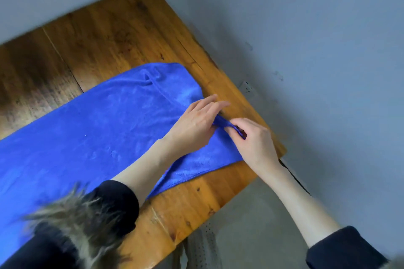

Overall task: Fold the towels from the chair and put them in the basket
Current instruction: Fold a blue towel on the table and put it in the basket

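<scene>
Watching slip risk: both hands work one short stretch of edge near the table corner; I reckon a tug could drag the cloth off the side.
left hand: pinching the towel edge, fingers extended.
right hand: pinching the same edge.
towel: bright blue, plush, spread flat on the wooden table, far corner rumpled.
basket: not in view.

A plain room in a home, by the look of it. A worn wooden table of wide, stained planks stands pushed into the corner against bare pale grey-blue walls. A white wall socket sits low down just beyond the table's edge, and the floor beneath is bare grey concrete. A blue towel lies spread over the tabletop.
</scene>
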A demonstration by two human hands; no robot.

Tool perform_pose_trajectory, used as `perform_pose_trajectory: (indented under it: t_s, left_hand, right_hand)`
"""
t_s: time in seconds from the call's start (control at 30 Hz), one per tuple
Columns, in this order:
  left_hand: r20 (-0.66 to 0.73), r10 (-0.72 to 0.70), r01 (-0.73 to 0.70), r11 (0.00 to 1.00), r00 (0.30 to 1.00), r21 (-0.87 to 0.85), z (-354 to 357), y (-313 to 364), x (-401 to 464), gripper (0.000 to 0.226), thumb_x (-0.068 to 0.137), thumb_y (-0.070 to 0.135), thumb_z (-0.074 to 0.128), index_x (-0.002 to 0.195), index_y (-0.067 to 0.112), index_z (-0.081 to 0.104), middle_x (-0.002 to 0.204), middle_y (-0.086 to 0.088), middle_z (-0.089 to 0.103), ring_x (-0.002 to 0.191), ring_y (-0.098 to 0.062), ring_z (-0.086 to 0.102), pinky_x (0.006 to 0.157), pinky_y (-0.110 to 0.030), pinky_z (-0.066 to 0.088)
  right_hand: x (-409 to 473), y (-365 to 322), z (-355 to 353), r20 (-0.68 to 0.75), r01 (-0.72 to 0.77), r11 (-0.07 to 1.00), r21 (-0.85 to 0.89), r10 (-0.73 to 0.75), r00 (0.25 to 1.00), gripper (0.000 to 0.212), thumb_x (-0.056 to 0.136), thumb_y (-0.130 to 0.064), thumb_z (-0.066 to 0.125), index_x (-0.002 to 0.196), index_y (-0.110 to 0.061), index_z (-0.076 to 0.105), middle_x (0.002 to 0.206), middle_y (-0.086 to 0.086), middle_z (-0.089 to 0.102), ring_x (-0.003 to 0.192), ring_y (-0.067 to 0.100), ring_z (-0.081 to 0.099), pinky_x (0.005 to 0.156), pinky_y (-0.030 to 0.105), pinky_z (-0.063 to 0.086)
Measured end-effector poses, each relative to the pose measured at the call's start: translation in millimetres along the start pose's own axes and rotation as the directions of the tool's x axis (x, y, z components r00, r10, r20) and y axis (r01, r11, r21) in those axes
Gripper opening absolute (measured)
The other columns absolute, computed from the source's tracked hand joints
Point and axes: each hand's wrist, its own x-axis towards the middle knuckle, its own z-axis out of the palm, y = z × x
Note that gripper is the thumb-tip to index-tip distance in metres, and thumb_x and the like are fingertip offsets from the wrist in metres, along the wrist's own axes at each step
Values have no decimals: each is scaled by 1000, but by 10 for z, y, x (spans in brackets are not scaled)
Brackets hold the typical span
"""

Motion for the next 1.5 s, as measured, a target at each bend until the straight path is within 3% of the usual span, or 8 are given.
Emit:
perform_pose_trajectory:
  t_s: [0.2,0.4,0.63,0.87,1.03,1.23,1.37,1.5]
  left_hand:
    - [-36,91,-84,982,995,167,-56,-11,179,14,74,4,66,87,5,62,79,-6,59,81,-29,53,91,-37,40]
    - [-21,53,-46,964,998,262,-241,-236,267,24,78,24,74,85,5,61,77,-7,58,84,-30,56,105,-45,32]
    - [-30,-14,24,928,999,373,-468,-422,417,19,74,10,72,89,3,62,85,-10,65,93,-32,57,104,-52,33]
    - [-283,-22,161,863,959,479,-653,-422,532,15,78,6,62,93,6,60,85,-12,65,78,-34,61,70,-42,39]
    - [-185,-103,181,860,977,477,-678,-526,299,27,77,4,65,103,9,62,93,-13,59,79,-34,61,51,-31,33]
    - [-12,-54,54,892,998,449,-777,-633,-171,32,56,-6,74,84,3,62,91,-15,58,76,-35,55,59,-38,40]
    - [27,-94,79,932,995,355,-882,-777,-464,23,69,4,71,82,8,54,77,-3,58,78,-28,57,72,-27,23]
    - [10,-80,73,951,997,302,-1065,-884,-761,30,69,2,68,76,13,42,67,1,47,67,-24,44,66,-32,28]
  right_hand:
    - [-26,224,-76,28,-73,996,-57,74,997,8,84,-12,65,87,-5,64,82,0,53,71,11,45,64,13,32]
    - [267,545,-226,-6,-402,899,171,409,912,12,90,-17,56,79,-19,58,70,-13,53,66,-2,49,59,-1,34]
    - [613,804,-371,-36,-517,842,150,528,849,14,93,-20,51,80,-15,55,65,-11,49,66,15,47,49,19,29]
    - [874,751,-634,-298,-512,846,148,532,793,22,92,-28,52,80,-10,54,67,0,49,70,22,44,57,22,23]
    - [577,545,-483,-239,-435,897,79,441,865,36,90,-33,56,59,-23,40,49,-6,38,49,10,38,47,19,31]
    - [42,272,-267,-129,-372,916,147,391,911,15,89,-31,59,78,-21,60,60,-15,55,60,-1,53,53,10,37]
    - [-196,23,-216,-113,-369,916,156,388,915,14,89,-28,59,80,-19,64,69,-16,60,69,2,56,58,9,38]
    - [-360,-263,-195,-115,-359,924,134,375,920,15,89,-28,57,78,-19,63,70,-14,62,69,3,57,57,11,39]
